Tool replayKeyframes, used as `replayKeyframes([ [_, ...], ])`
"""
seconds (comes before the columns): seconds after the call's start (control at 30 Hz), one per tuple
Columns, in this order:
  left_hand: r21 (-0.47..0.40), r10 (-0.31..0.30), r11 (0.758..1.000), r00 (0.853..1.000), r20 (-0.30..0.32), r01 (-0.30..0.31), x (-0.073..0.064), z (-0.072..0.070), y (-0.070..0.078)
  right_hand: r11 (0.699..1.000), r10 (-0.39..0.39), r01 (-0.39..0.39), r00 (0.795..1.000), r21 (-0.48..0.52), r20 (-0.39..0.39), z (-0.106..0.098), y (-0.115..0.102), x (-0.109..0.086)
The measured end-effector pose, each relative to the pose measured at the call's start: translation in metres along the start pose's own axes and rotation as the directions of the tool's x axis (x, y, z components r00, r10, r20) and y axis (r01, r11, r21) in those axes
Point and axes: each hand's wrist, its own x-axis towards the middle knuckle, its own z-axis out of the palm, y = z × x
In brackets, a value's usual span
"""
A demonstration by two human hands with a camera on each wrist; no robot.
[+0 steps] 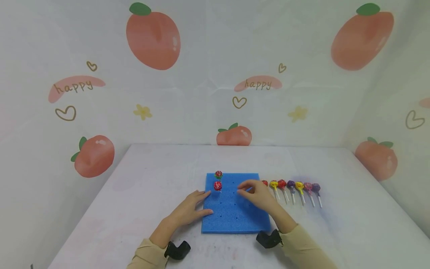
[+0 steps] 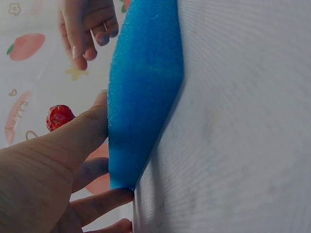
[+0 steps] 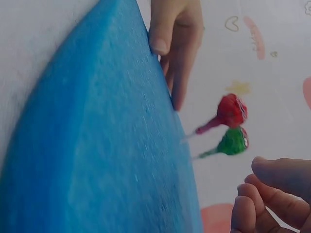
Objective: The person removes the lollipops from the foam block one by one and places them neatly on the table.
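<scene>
A blue foam board (image 1: 235, 226) with small holes lies flat. Two lollipops stand upright in its far left part: a red one (image 1: 217, 185) and, behind it, a red-and-green one (image 1: 218, 174). My left hand (image 1: 186, 211) rests against the board's left edge, thumb on top and fingers straight. Over the board's right half hovers my right hand (image 1: 258, 195), fingers loosely bent with nothing between them. In the right wrist view, its fingertips (image 3: 245, 208) are apart from the green-wrapped lollipop (image 3: 233, 141).
Right of the board, a row of lollipops in yellow, red, pink and purple wrappers, including a yellow one (image 1: 299, 187), lies on the white tabletop (image 1: 151, 175). My right hand partly covers the row's left end. A printed cloth (image 1: 201, 93) hangs behind.
</scene>
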Motion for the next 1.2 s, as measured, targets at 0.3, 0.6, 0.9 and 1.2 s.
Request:
replayKeyframes([
  [0.3, 0.003, -0.017, 1.0, 1.0, 0.001, 0.017, 0.0, 0.0, 0.0, 0.996, -0.092, 0.091, 0.994, 0.018, 0.053, 0.023, -0.003, 0.008],
  [0.6, 0.011, -0.018, 1.0, 1.0, 0.003, 0.018, 0.0, 0.0, 0.0, 0.994, -0.084, 0.078, 0.992, 0.07, 0.093, 0.036, -0.007, 0.015],
  [0.9, 0.012, -0.005, 1.0, 1.0, -0.005, 0.005, 0.0, 0.0, 0.001, 0.996, -0.053, 0.045, 0.995, 0.079, 0.091, 0.046, -0.01, 0.019],
  [1.2, 0.01, -0.006, 1.0, 1.0, -0.001, 0.006, 0.001, 0.0, 0.0, 0.996, -0.044, 0.038, 0.997, 0.086, 0.071, 0.051, -0.014, 0.023],
])
